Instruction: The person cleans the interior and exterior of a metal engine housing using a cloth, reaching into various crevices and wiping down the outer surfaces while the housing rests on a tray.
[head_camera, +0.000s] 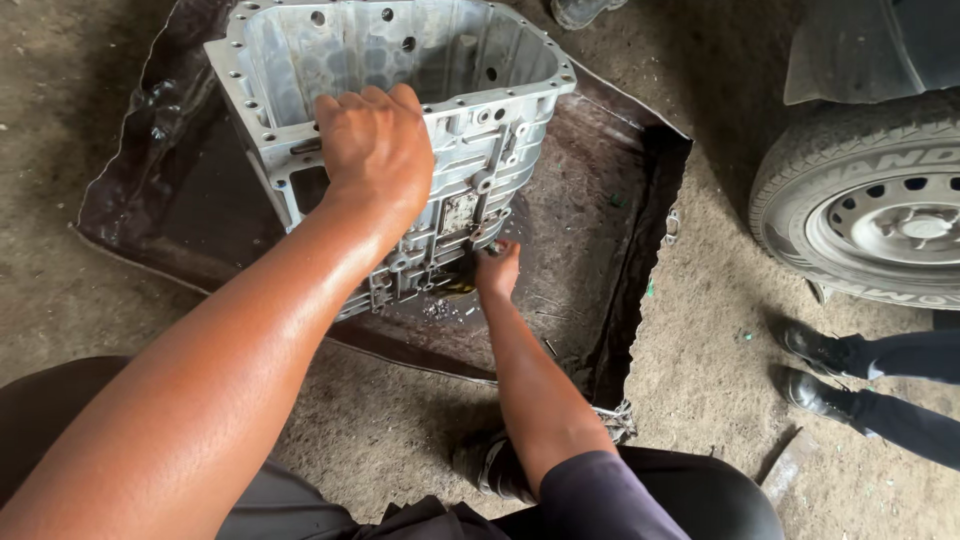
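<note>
Head view. Landmark: the aluminium housing (400, 130), a large open cast casing with bolt holes round its rim, standing tilted in a shallow dark metal tray (620, 200) on the dirt floor.

Left hand (375, 150): closed over the near rim of the housing, fingers curled inward, gripping and steadying it.

Right hand (497, 270): low at the near bottom corner of the housing, fingers closed on something small there; too small and shadowed to tell whether it is a tool, a bolt or a rag. Wet dark patch and grit in the tray just below that corner.

Step in hand, as judged: working on or cleaning the lower outside face of the housing while the other hand braces it. Next move likely calls for a firm hold at the rim so the housing does not tip.

Right of the housing, well apart: a car tyre (870, 215), and another person's black shoes (815, 370).
</note>
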